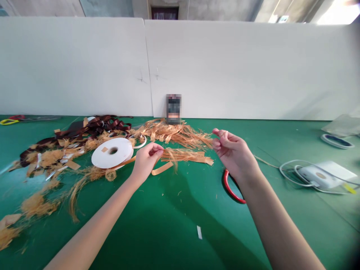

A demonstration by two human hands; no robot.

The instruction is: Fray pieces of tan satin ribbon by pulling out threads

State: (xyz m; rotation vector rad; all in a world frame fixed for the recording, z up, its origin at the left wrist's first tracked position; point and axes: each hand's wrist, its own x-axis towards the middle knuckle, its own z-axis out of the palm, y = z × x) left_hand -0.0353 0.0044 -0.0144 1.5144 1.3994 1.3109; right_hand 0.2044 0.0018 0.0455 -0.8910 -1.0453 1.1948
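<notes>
My left hand (147,159) is closed in a pinch on a tan ribbon, with fine frayed threads (174,157) hanging from the fingertips. A stretch of ribbon (126,162) runs between this hand and a white spool (97,155) lying flat to its left. To the right, my raised right hand (232,150) has its thumb and fingers pressed together; whether threads are between them is too fine to tell. Cut tan ribbon strips (191,155) with frayed ends lie between the hands, and a larger frayed bundle (180,135) lies behind them. A short curved strip (162,168) shows beside my left hand.
A red curved handle (232,189) is partly hidden by my right forearm. Tangled fibres (39,204) and dark brown ribbon (98,123) spread leftward, near yellow-handled scissors (11,121). A white box with a cable (326,174) and a tape roll (336,141) lie right. White panels (247,71) stand behind.
</notes>
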